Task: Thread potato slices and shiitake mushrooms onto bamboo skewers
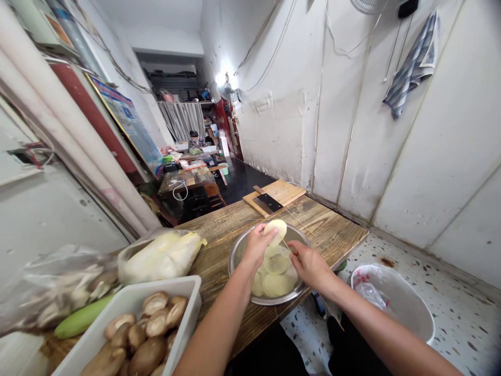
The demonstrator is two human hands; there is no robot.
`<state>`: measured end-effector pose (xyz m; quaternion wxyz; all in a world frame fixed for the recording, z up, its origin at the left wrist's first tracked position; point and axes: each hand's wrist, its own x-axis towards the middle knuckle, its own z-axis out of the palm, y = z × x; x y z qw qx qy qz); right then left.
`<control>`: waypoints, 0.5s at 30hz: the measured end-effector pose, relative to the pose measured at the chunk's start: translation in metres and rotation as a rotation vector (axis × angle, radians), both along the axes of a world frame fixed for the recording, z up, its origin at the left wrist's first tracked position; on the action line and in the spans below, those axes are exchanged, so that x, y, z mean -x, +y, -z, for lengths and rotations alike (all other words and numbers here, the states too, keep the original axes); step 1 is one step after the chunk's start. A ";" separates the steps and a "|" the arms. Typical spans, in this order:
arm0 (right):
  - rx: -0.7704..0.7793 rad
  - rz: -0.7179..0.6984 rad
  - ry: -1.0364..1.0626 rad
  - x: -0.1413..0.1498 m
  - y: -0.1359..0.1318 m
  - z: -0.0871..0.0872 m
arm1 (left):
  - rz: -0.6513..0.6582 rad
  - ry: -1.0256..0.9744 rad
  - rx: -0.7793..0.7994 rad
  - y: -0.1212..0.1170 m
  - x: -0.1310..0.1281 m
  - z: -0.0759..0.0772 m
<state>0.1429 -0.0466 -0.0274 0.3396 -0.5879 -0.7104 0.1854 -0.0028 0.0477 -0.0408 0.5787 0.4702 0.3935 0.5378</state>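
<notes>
My left hand (256, 245) is closed on a pale round potato slice (277, 230), held up over a metal bowl (237, 254) on the wooden table (219, 230). My right hand (309, 263) pinches a thin bamboo skewer (285, 243) whose tip points at that slice. Several more potato slices (276, 279) lie in the bowl under both hands.
A white tub of mushrooms (144, 329), a green cucumber (80, 318) and bagged cabbage (162, 256) sit at the left. A cutting board (284, 190) with a cleaver (268, 201) and loose skewers (299, 222) lies beyond the bowl. A lined bin (407, 303) stands on the floor. A person sits far back.
</notes>
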 end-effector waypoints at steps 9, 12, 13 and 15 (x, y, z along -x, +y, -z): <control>-0.068 0.063 0.183 -0.006 0.027 0.012 | 0.215 -0.261 0.242 -0.003 0.006 -0.012; -0.087 -0.004 0.221 -0.007 0.022 0.009 | 0.090 -0.268 0.257 -0.003 0.006 -0.013; -0.089 -0.023 0.230 -0.007 0.021 0.008 | 0.075 -0.272 0.262 -0.003 0.006 -0.013; -0.092 -0.034 0.252 -0.008 0.020 0.008 | 0.092 -0.287 0.280 -0.003 0.006 -0.013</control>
